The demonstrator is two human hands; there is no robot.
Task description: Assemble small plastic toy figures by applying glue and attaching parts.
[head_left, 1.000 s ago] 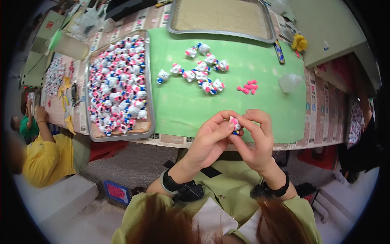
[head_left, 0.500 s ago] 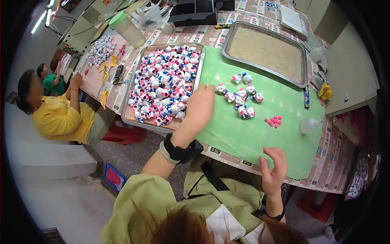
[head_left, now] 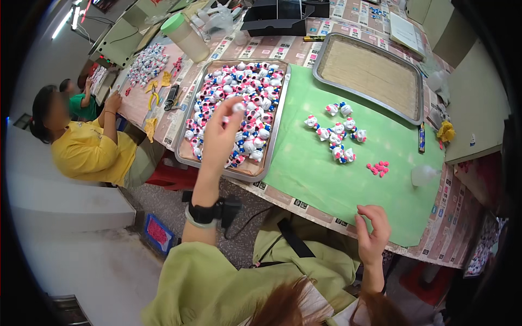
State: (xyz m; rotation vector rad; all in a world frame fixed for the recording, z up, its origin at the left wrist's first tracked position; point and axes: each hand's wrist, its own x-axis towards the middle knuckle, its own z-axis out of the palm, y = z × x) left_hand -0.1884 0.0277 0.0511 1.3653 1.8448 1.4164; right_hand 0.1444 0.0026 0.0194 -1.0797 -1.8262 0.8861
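Note:
My left hand is raised over the metal tray heaped with small white, pink and blue toy figurines. Its fingertips are closed on a white figurine, mostly covered by the fingers. My right hand hovers by the near edge of the green mat, fingers loosely bent and apart, with nothing in it. On the mat stands a cluster of several figurines. A little pile of pink pieces lies to the right of them.
A shallow tray with a beige lining stands beyond the mat. To the right are a small translucent bottle and a blue tube. A green-lidded jar stands far left. A person in yellow sits at the left.
My left hand has moved left from the tray's right rim to above the heap, with a figurine now showing in its fingertips. The right hand stays near the mat's edge.

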